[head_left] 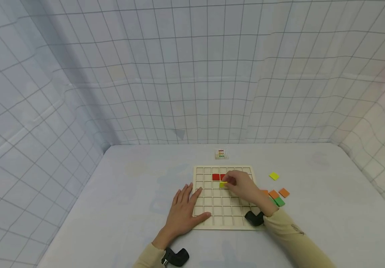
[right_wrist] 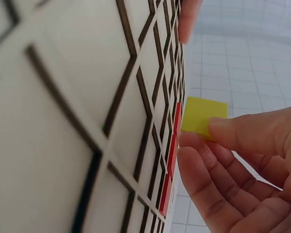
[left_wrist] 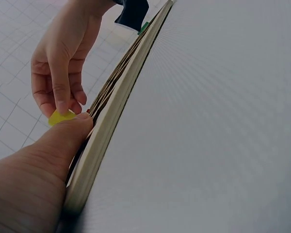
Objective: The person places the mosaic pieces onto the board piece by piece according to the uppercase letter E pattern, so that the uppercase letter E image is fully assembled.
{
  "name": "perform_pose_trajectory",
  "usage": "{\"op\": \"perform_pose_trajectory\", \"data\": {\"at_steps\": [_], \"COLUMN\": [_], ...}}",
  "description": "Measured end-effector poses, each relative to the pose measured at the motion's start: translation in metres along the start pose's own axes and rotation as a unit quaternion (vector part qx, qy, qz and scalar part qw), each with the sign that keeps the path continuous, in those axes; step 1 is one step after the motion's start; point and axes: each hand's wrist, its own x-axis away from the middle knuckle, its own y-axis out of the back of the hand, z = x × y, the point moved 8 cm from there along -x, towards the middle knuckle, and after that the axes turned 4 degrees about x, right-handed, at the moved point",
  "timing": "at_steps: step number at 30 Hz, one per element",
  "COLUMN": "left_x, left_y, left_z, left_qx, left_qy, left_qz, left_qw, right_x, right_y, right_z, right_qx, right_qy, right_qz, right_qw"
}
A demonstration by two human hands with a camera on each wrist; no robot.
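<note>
On white table by gridded walls, board holds perhaps three red tiles. Left hand splays; right hand pinches yellow tile.

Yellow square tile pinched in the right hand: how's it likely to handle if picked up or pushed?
The thin yellow square tile is probably stiff: it shows no bend in the right hand's pinch. Likely light, being small and thin. Flat faces and square corners suggest it would slide rather than roll.
</note>
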Motion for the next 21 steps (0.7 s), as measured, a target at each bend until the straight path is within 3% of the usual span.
{"op": "perform_pose_trajectory", "data": {"at_steps": [5, 13, 21], "left_x": [0.000, 0.001, 0.001], "left_y": [-0.001, 0.002, 0.001], "left_z": [0.000, -0.001, -0.001], "left_qx": [-0.005, -0.003, 0.000], "left_qy": [-0.001, -0.004, -0.001], "left_qz": [-0.002, -0.009, -0.005], "left_qw": [1.0000, 0.9999, 1.0000], "right_x": [-0.009, -0.019, -0.021], "right_y": [-0.009, -0.017, -0.019], "right_z": [0.002, 0.001, -0.002], "right_qx": [0.020, 0.073, 0.096], "right_qy": [-0.007, -0.061, -0.070], "right_qz": [0.013, 0.008, 0.005], "right_qw": [0.9997, 0.9954, 0.9929]}}
